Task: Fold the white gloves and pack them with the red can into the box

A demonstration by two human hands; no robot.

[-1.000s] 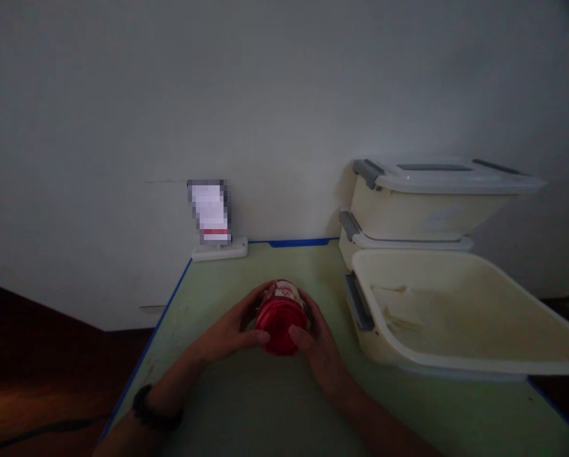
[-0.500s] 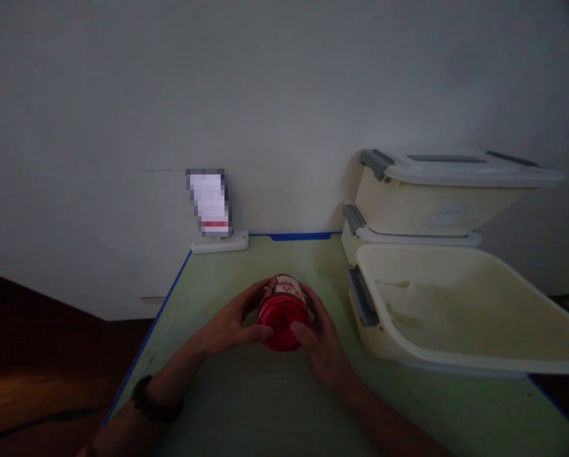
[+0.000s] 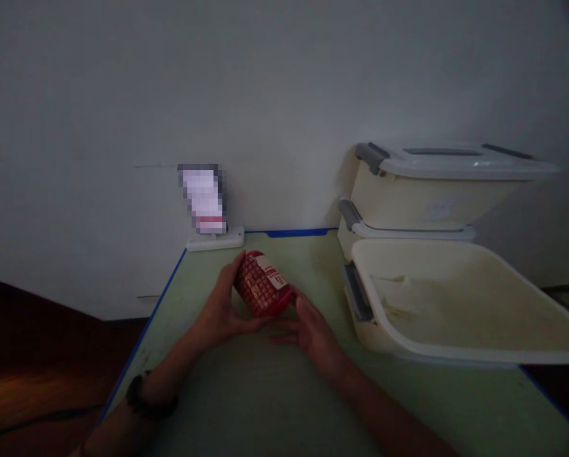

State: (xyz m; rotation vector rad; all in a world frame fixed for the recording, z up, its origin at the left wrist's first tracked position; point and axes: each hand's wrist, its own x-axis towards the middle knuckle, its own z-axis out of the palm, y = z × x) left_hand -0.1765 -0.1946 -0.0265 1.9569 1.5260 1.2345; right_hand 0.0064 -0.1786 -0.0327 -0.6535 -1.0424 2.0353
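A red jar with rows of pale print and a white label patch lies tilted between my hands, over the middle of the table. My left hand is closed around its left side, fingers behind and thumb under the near edge. At the jar's lower right end, my right hand grips it lightly. Some right fingers touch that end while others stretch underneath. The jar's far side is hidden, and I cannot tell whether it touches the table.
A green table edged with blue tape stands against the wall. On the right is a large cream bin without a lid, with lidded bins stacked behind. A phone with a blurred screen stands on a white stand at the back left.
The jar has turned from its red end facing me to its printed side showing, and has shifted slightly left and up. My right fingers have loosened and moved to its right end.
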